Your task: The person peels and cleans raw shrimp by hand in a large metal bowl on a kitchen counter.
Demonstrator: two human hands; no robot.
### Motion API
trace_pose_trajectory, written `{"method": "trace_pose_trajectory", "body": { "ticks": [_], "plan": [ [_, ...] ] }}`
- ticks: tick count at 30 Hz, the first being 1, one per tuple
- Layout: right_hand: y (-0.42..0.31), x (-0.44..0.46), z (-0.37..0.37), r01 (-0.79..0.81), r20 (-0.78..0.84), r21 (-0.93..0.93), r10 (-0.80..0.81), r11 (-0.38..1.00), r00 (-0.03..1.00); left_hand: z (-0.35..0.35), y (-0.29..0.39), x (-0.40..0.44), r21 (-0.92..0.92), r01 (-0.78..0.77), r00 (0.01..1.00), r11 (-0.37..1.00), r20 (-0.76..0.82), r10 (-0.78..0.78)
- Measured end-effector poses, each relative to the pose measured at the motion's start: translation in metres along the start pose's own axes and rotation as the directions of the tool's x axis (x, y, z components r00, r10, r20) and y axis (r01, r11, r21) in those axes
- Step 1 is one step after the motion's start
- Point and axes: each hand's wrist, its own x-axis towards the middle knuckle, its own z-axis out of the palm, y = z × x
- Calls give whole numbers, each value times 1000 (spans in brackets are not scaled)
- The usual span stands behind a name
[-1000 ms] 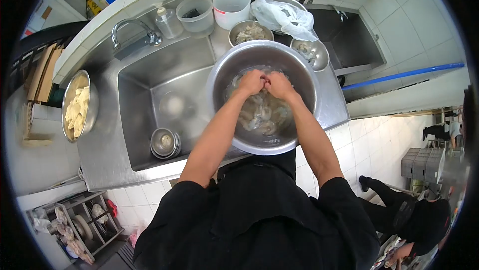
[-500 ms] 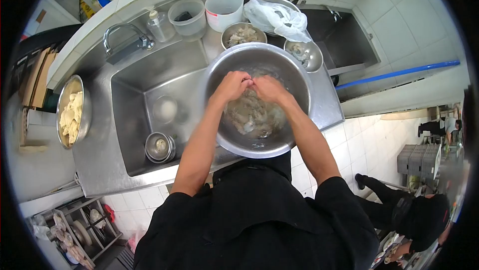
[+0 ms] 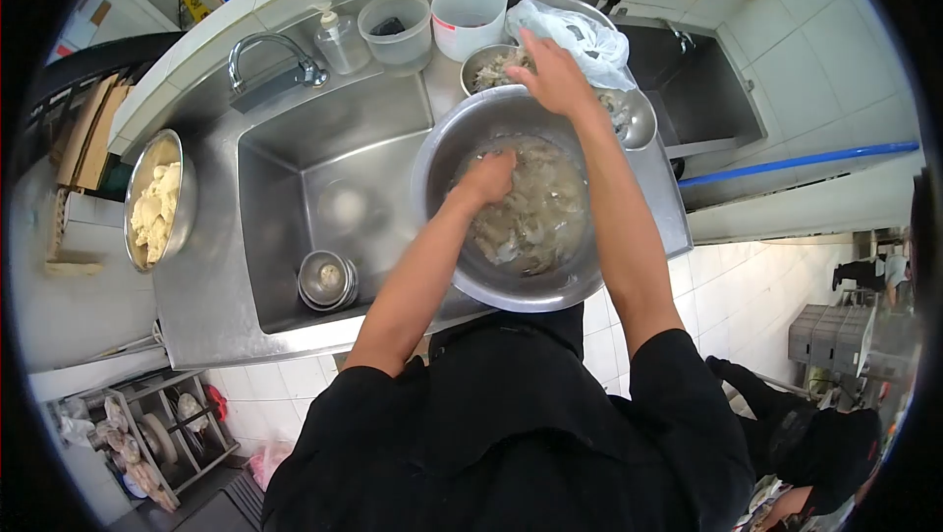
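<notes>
Dipping into the basin point(image 3: 423, 176), the left hand point(image 3: 489, 178) reaches the seafood point(image 3: 535, 237), its grip unclear; the right hand point(image 3: 555, 78) spreads its fingers over the bowl point(image 3: 468, 73), set just beyond the basin, presumably for short reach.

Right hand point(image 3: 555, 75) now apart from left hand point(image 3: 489, 178), above basin point(image 3: 444, 144), by small bowl point(image 3: 471, 65).
</notes>
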Motion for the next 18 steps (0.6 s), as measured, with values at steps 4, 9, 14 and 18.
{"method": "trace_pose_trajectory", "body": {
  "ticks": [4, 9, 14, 18],
  "plan": [
    [28, -23, 0, -134, 91, -43, 137, 990, 986, 2, -2, -5, 14, 39, 999, 999, 25, -40],
    [51, -117, 55, -298, 401, -584, 588, 755, 703, -17, 14, -10, -128, 13, 999, 992, -51, -20],
    [31, -121, 48, -639, 463, 471, 447, 608, 766, -41, 36, -9, -315, -50, 980, 948, -199, -15],
    [16, -112, 46, -477, 350, 365, 357, 799, 866, -44, 39, -10, -293, -183, 946, 938, -313, 86]
  ]
}}
